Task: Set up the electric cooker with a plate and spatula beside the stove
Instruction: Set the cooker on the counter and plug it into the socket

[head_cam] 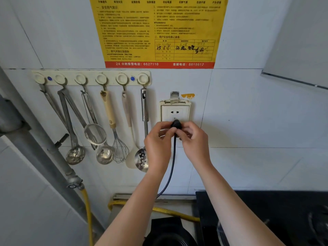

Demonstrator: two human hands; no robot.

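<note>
We are holding a black plug (pixel 176 124) against the lower part of a white wall socket (pixel 174 110), with both hands raised to the tiled wall. Our left hand (pixel 158 141) is pinching the plug from its left side, fingers closed on it, and our right hand (pixel 193 139) is gripping it from the right, fingers likewise curled tight around it. The dark cord (pixel 171 167) is hanging down from the plug between our two forearms and running toward the counter's back edge. The black electric cooker (pixel 168 233) is sitting at the near edge of the counter, just left of the black stove (pixel 266 215), which is filling the counter's right side. A yellow hose (pixel 175 213) is lying along the counter behind the cooker. To the left of the socket a hook rail (pixel 91 78) is carrying ladles, a strainer, a whisk (pixel 119 148) and a slotted spoon (pixel 142 158). A yellow notice (pixel 158 31) is hanging on the wall above the socket.
</note>
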